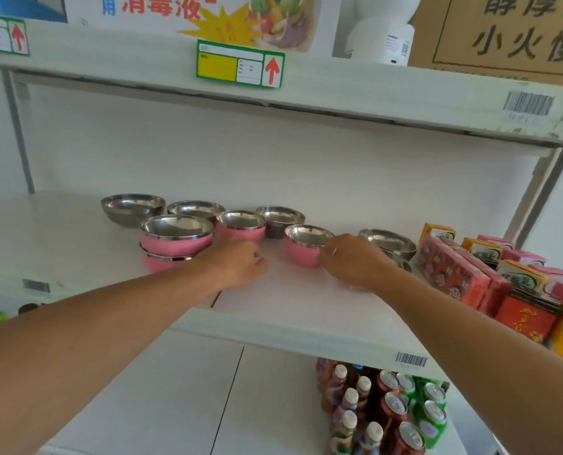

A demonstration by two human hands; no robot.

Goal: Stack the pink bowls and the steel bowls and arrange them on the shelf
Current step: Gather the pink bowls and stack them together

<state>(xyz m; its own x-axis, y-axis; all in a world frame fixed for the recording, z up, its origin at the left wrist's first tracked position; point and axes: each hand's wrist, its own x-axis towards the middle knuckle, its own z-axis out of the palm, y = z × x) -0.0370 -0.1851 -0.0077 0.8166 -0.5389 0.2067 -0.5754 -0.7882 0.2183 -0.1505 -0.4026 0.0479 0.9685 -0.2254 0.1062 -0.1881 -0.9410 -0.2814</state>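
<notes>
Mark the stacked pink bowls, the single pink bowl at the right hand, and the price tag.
stacked pink bowls (pixel 175 246), head view, upper bowl's pink wall
single pink bowl (pixel 301 254), head view, pink side
price tag (pixel 217 66), head view, yellow panel

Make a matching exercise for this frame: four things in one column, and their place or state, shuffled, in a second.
Things:
1. right hand
2. pink stack
3. cans
4. cartons

Places or states:
A. on the lower shelf
B. grips a single pink bowl
C. at the right end of the bowl shelf
D. two bowls nested, left of the left hand

Pairs: 1-B, 2-D, 3-A, 4-C
</notes>
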